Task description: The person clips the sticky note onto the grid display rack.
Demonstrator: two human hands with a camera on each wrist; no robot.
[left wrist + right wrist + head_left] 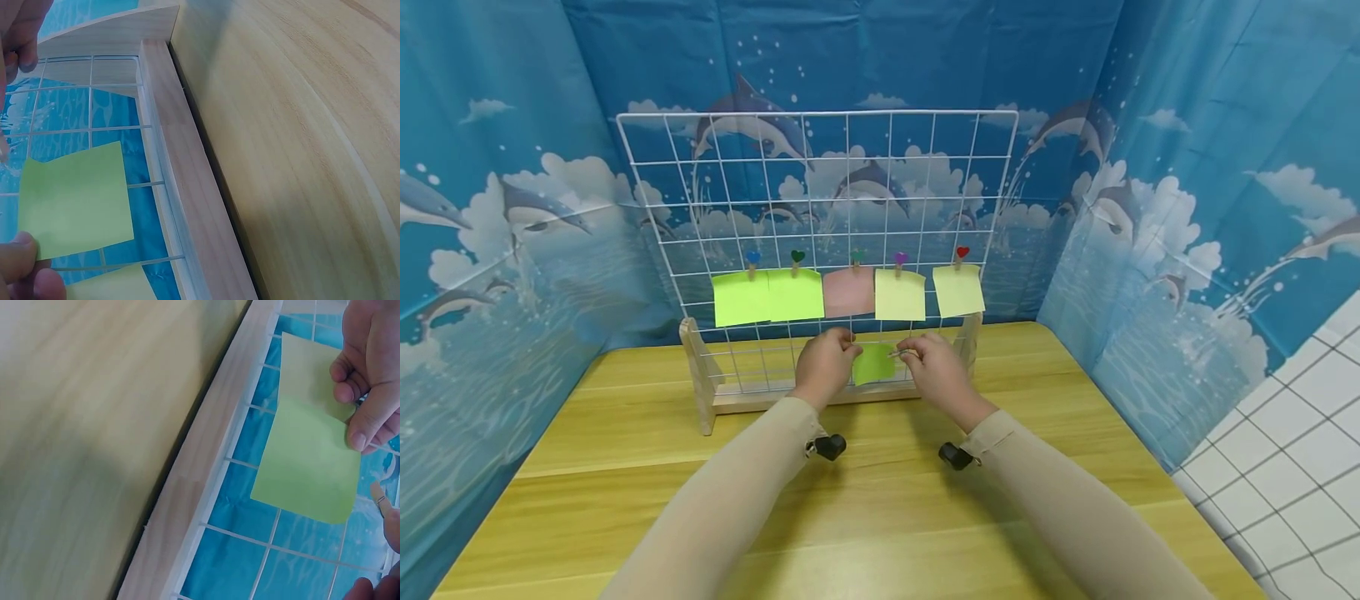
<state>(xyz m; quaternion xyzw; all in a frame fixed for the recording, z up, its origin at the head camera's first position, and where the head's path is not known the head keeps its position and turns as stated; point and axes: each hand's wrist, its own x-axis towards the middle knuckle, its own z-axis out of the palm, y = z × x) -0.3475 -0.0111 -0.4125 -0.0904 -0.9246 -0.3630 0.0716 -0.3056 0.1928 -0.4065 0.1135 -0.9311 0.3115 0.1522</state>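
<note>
My left hand (825,364) pinches the edge of a green sticky note (874,364) low on the white wire grid (847,157). In the right wrist view, the note (306,465) hangs in front of the wires, and a paler note (306,369) adjoins it behind the left fingers. Most of that paler note is hidden from the head camera by the left hand. My right hand (942,375), at the note's right side, holds a small wooden clothespin (379,497). Its tip points toward the note, a little apart from it in the right wrist view.
Above the hands, several sticky notes (741,298) hang in a row, including a pink one (849,293), under heart-topped clothespins (962,252). A wooden stand (703,375) holds the grid on the wood-grain table (880,500). Dolphin-print curtains (925,50) surround it.
</note>
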